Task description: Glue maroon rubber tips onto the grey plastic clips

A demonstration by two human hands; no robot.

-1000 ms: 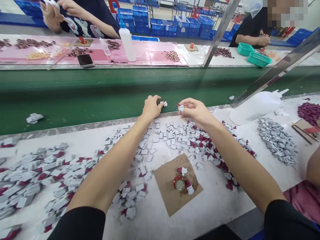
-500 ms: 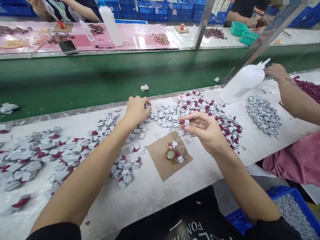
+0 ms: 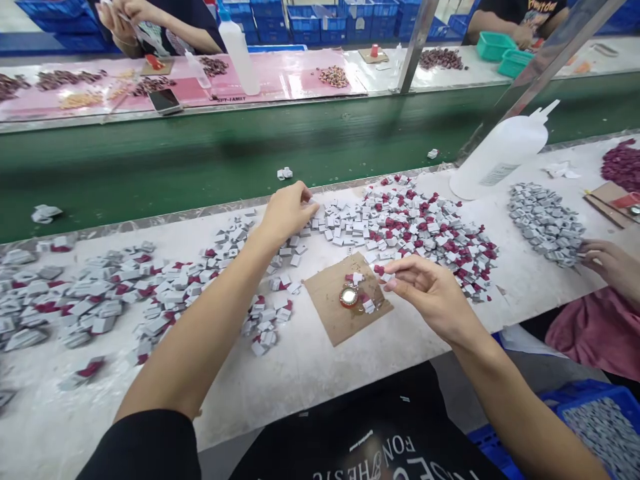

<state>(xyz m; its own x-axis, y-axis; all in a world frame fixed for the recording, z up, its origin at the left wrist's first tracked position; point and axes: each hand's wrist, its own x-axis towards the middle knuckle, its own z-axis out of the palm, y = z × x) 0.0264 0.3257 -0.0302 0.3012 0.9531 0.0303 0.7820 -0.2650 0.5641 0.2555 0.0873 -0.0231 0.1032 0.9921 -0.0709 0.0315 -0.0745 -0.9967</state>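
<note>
My left hand (image 3: 290,210) reaches down at the back of the table, over the edge of a heap of small grey pieces (image 3: 345,223); its fingertips are partly hidden, so what they hold does not show. Between thumb and fingers, my right hand (image 3: 425,287) pinches a small grey and dark red piece (image 3: 381,271) just above the right corner of a cardboard square (image 3: 330,313). On the cardboard lie a round cap (image 3: 349,295) with a red rim and a couple of grey and red pieces (image 3: 369,306).
Grey and red pieces (image 3: 445,240) spread widely at both sides. A large white bottle (image 3: 505,157) stands at the back right, near a metal post. Beyond lies a green belt (image 3: 200,160). At the right, a co-worker's hand (image 3: 607,263) touches a grey pile (image 3: 545,223).
My right hand has lowered toward the cardboard with its piece. My left hand stays at the heap's back edge. The co-worker's hand has moved from the bottle to the grey pile.
</note>
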